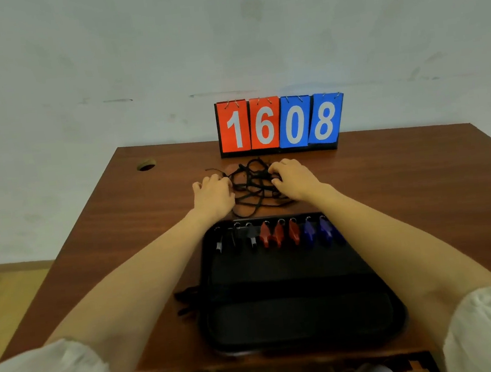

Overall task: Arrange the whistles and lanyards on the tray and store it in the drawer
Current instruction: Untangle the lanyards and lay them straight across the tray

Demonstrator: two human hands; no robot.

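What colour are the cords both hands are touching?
Black; the lanyards show best in the head view.

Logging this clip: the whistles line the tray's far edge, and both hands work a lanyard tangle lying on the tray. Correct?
No: the head view shows the lanyard tangle on the table beyond the tray, not on it. Whistles, left hand and right hand are as stated.

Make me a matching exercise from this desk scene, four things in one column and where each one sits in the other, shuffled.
Things:
1. red whistles
2. blue whistles
3. lanyards
4. scoreboard

Places:
A. at the back of the table, by the wall
B. between the left hand and right hand
C. right end of the row on the tray
D. middle of that row

Pairs: 1-D, 2-C, 3-B, 4-A
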